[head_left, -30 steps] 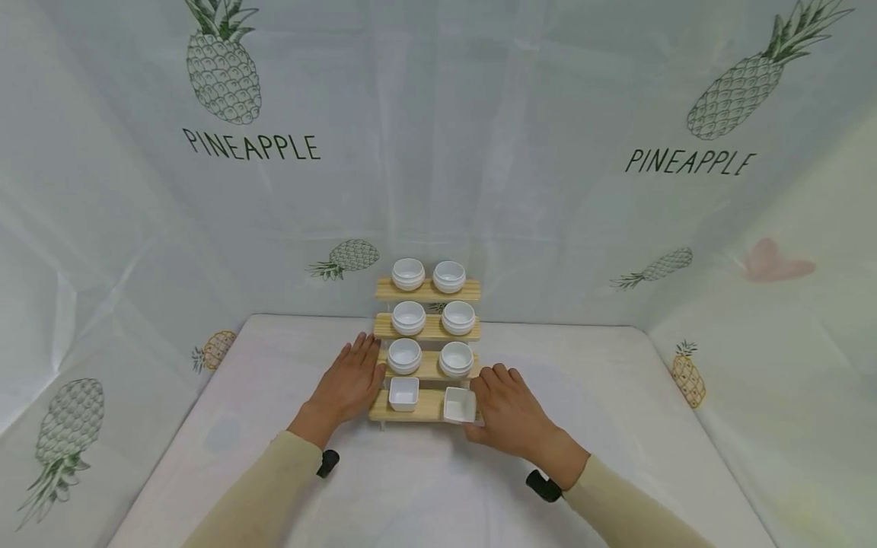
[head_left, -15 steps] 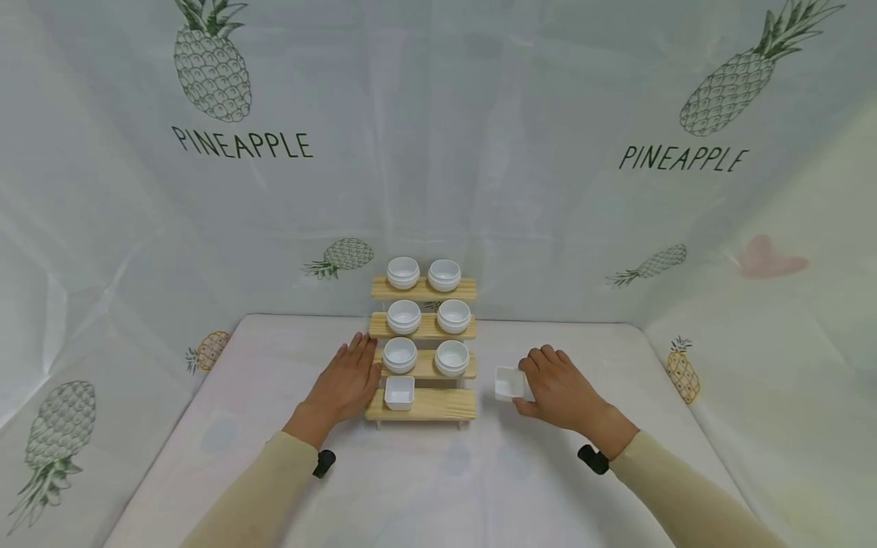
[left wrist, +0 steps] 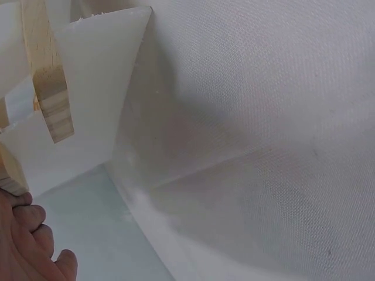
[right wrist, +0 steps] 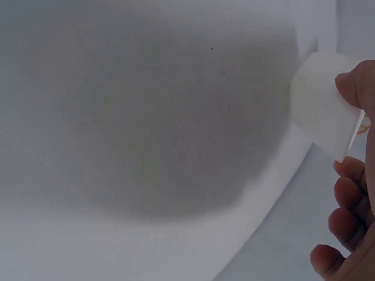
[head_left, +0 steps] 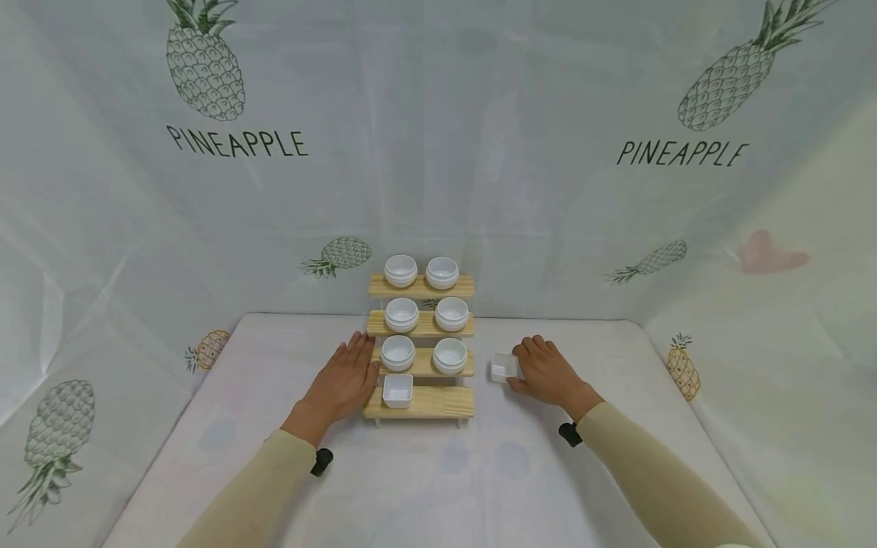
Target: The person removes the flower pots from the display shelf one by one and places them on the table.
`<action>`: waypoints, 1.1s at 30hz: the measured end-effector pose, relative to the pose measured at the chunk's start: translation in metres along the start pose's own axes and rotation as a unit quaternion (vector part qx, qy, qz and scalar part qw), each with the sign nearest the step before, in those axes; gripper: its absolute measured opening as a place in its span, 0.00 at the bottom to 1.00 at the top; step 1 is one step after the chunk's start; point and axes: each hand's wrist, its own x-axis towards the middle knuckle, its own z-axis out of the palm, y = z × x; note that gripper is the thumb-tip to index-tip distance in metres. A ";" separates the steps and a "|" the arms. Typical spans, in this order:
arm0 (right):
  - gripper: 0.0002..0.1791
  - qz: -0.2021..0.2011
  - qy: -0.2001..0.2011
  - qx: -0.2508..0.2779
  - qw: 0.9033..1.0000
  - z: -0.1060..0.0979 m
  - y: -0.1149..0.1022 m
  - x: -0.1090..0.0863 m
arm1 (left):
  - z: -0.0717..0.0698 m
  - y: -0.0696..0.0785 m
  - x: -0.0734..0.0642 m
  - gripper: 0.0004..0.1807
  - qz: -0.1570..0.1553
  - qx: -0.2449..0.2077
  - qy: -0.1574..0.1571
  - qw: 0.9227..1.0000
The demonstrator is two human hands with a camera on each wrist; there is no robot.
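Pineapple-printed cloth (head_left: pixel 438 152) hangs behind a table (head_left: pixel 425 495) where a stepped wooden stand (head_left: pixel 441 404) bears white bowls (head_left: pixel 450 356); the left hand (head_left: pixel 342 377) rests, fingers extended, against the stand's left side, apparently to steady it, while the right hand (head_left: pixel 548 373) pinches a square white dish (head_left: pixel 503 367) by its edge, right of the stand, perhaps for a level hold
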 end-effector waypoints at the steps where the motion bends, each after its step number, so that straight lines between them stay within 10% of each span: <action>1: 0.29 0.002 -0.003 0.000 1.000 0.002 0.000 0.002 | 0.000 0.000 0.000 0.36 0.001 -0.001 0.002 1.000; 33: 0.29 0.007 -0.004 -0.006 1.000 0.014 0.003 0.014 | 0.000 0.000 0.000 0.36 0.001 -0.003 0.005 1.000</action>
